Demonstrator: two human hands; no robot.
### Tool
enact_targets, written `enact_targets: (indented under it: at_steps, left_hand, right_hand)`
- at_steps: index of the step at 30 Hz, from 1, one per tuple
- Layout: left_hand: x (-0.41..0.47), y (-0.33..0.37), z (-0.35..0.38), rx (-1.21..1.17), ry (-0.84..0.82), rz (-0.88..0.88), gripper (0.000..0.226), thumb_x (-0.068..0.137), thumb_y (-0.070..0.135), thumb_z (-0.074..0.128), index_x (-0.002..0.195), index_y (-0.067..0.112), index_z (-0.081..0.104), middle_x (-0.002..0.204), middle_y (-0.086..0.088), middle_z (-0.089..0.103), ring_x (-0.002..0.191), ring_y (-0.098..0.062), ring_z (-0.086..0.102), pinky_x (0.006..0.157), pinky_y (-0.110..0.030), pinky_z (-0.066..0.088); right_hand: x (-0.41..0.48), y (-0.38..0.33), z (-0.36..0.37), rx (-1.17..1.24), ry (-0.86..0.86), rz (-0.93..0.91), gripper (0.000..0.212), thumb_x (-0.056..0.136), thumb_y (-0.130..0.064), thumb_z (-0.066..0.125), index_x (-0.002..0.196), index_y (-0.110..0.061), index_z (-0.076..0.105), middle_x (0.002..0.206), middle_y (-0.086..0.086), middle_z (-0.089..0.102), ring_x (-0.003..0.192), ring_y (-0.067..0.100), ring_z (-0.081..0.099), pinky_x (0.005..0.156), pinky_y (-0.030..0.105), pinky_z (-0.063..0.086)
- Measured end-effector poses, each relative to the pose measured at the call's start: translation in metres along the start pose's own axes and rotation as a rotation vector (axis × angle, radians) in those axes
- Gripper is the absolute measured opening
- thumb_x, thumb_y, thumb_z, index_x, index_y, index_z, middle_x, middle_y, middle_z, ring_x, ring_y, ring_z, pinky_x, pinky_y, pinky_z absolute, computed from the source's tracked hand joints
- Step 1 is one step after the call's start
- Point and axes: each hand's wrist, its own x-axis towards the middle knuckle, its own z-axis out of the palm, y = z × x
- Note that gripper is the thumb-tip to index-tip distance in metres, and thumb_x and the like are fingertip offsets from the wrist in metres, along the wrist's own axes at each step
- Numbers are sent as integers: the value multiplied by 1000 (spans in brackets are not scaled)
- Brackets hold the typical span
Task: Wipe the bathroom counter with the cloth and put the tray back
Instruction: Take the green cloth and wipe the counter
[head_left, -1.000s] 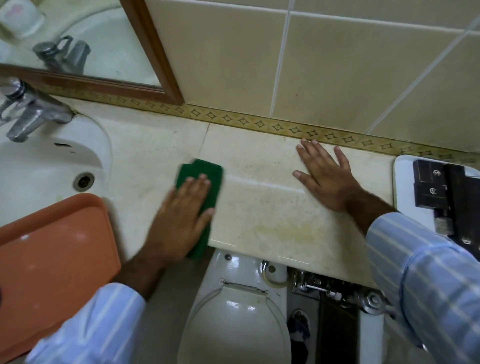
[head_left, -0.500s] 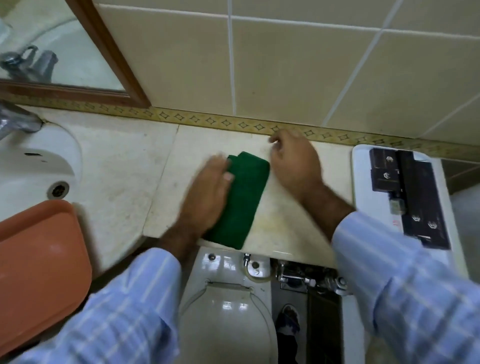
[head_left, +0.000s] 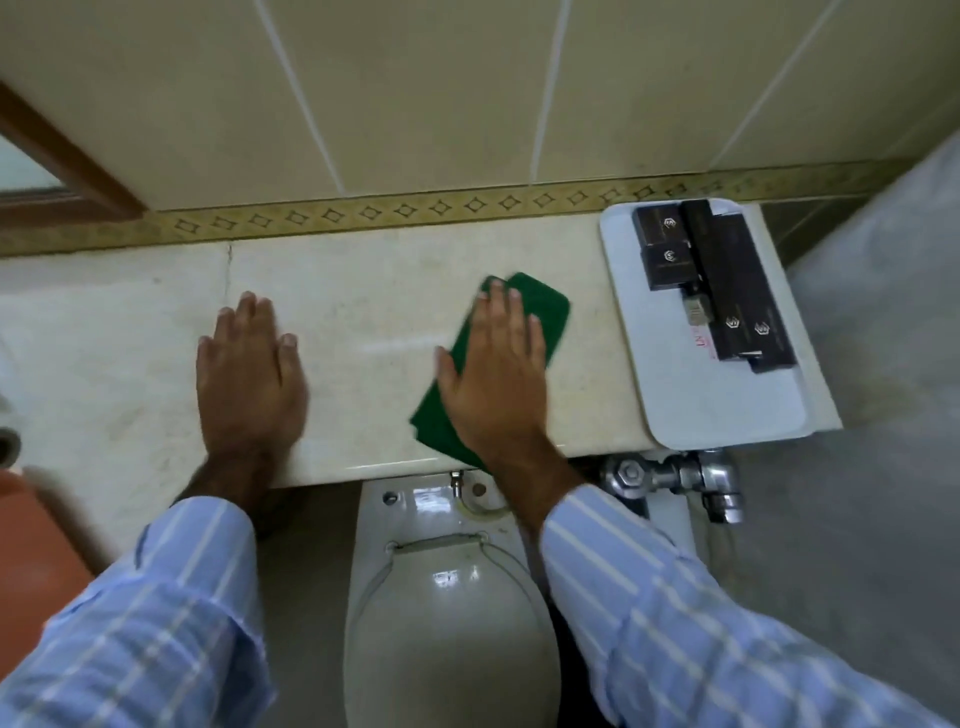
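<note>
My right hand (head_left: 493, 379) presses flat on a folded green cloth (head_left: 550, 317) on the beige stone counter (head_left: 374, 291), right of the middle. Part of the cloth hangs past the counter's front edge. My left hand (head_left: 249, 374) lies flat and bare on the counter further left, fingers slightly apart. A white tray (head_left: 717, 400) sits at the counter's right end, close to the cloth, and carries several black boxes (head_left: 727, 280). The corner of an orange tray (head_left: 36, 545) shows at the lower left edge.
A tiled wall with a patterned border runs behind the counter. A toilet (head_left: 447, 613) stands below the front edge, with a chrome valve (head_left: 675, 475) to its right. A wooden mirror frame (head_left: 62, 171) is at the upper left. The counter ends just past the white tray.
The cloth has passed from my left hand to my right and slid right towards the white tray. My left hand now rests flat on the counter. The view has shifted right.
</note>
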Motion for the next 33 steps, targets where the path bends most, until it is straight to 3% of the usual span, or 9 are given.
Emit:
enact_targets:
  at_steps: [4, 7, 12, 14, 21, 26, 30, 33]
  left_hand:
    - [1, 1, 0, 14, 10, -16, 57, 108, 37, 26, 159, 12, 31, 168, -9, 30, 155, -31, 26, 126, -51, 18]
    - [1, 0, 1, 14, 8, -21, 58, 108, 38, 25, 160, 13, 29, 169, -7, 28, 156, -28, 24, 127, -49, 17]
    - [1, -3, 3, 11, 10, -7, 57, 108, 37, 25, 160, 13, 30, 169, -7, 28, 156, -28, 23, 127, -49, 16]
    - [1, -3, 4, 9, 16, -1, 57, 108, 36, 25, 160, 13, 30, 169, -7, 28, 156, -28, 23, 127, -48, 16]
    - [2, -5, 4, -2, 30, -2, 57, 108, 38, 26, 159, 13, 32, 168, -8, 30, 156, -28, 25, 127, -49, 18]
    - [2, -4, 4, -4, 46, -6, 57, 107, 36, 28, 158, 12, 35, 167, -8, 32, 155, -29, 27, 126, -49, 19]
    - [2, -5, 5, -43, 40, -1, 56, 109, 36, 27, 160, 14, 32, 169, -5, 29, 157, -25, 23, 128, -46, 14]
    - [1, -9, 3, -252, 79, -37, 55, 110, 35, 28, 160, 13, 32, 168, -5, 29, 156, -21, 24, 129, -41, 13]
  right_hand:
    - [-51, 45, -12, -96, 4, 92, 78, 103, -56, 28, 161, -5, 18, 170, 14, 14, 158, 29, 9, 126, 52, 13]
    - [-42, 27, -5, -113, 3, 136, 81, 102, -58, 28, 160, -1, 19, 169, 17, 14, 157, 31, 10, 125, 54, 13]
    - [-38, -62, 22, -73, -97, -296, 85, 100, -59, 33, 160, -1, 17, 170, 17, 12, 157, 32, 7, 124, 53, 12]
    - [-63, -71, 27, -69, -114, -357, 82, 101, -59, 33, 160, -4, 20, 171, 13, 13, 158, 28, 7, 125, 50, 10]
    - [-81, 30, -1, -96, -18, 33, 80, 103, -63, 25, 162, -10, 15, 172, 9, 7, 158, 26, 2, 127, 50, 7]
    - [4, 30, -6, -101, 27, 79, 81, 102, -61, 25, 159, -4, 22, 169, 14, 19, 157, 31, 12, 126, 52, 12]
    - [75, -12, 3, -116, -51, -67, 84, 99, -62, 26, 159, -3, 24, 169, 16, 19, 157, 33, 13, 126, 52, 11]
    - [74, -51, 10, -119, -134, -438, 85, 98, -61, 32, 160, -5, 19, 170, 14, 16, 157, 31, 11, 126, 53, 12]
